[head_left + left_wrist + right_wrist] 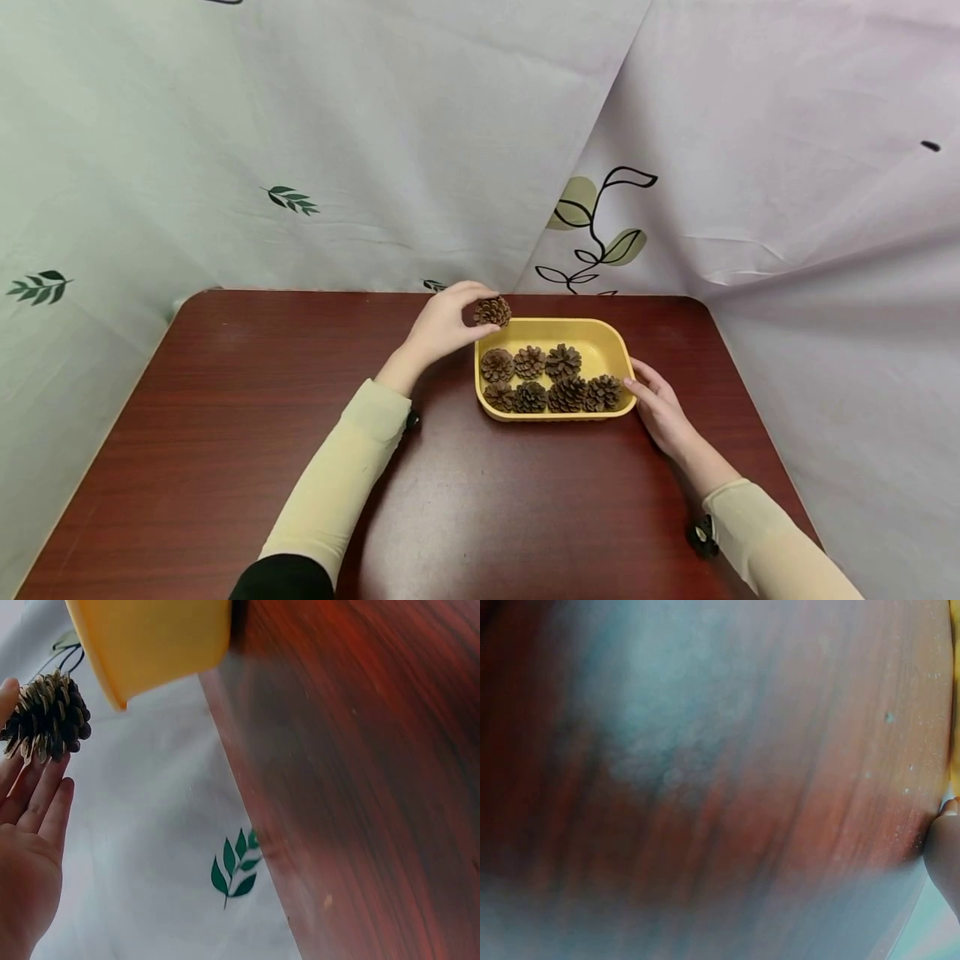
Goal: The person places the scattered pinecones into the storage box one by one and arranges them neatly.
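Note:
A brown pine cone [492, 312] is pinched between the thumb and fingers of my left hand [447, 323], above the back left corner of a yellow plastic box [600, 335]. In the left wrist view the pine cone [49, 720] sits at the fingertips, apart from the box wall [161, 637]. Inside the box, several more pine cones [530, 362] lie in two rows towards the near side. My right hand [663, 408] grips the box's right end, thumb at the rim and fingers along the outside. Only a bit of that hand [946, 851] shows in the right wrist view.
The box stands on a dark red wooden table [300, 417], near its back edge. Behind the table hangs a pale curtain [375, 125] printed with leaves. Inside the box, bare floor shows along the back and at the right of the far row.

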The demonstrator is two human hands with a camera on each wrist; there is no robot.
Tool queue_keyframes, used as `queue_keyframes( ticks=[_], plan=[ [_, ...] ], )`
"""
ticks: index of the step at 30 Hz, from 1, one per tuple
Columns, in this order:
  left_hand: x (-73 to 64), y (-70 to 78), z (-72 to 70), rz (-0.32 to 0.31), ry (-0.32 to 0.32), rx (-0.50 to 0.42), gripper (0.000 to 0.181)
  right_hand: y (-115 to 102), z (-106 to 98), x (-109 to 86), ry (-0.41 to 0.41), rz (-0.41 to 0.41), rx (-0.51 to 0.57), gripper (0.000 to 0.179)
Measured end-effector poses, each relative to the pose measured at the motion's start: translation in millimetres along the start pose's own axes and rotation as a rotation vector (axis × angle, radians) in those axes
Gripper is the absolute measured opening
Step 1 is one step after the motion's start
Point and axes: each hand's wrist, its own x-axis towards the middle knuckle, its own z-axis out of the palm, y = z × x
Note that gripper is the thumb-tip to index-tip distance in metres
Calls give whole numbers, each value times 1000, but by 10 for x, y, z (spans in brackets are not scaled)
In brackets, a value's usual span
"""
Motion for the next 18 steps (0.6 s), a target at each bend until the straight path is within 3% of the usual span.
queue_keyframes(
  ticks=[18],
  plan=[
    [167,341,337,3,-48,-49,53,-2,5,-10,-3,-3,-10,32]
  ],
)
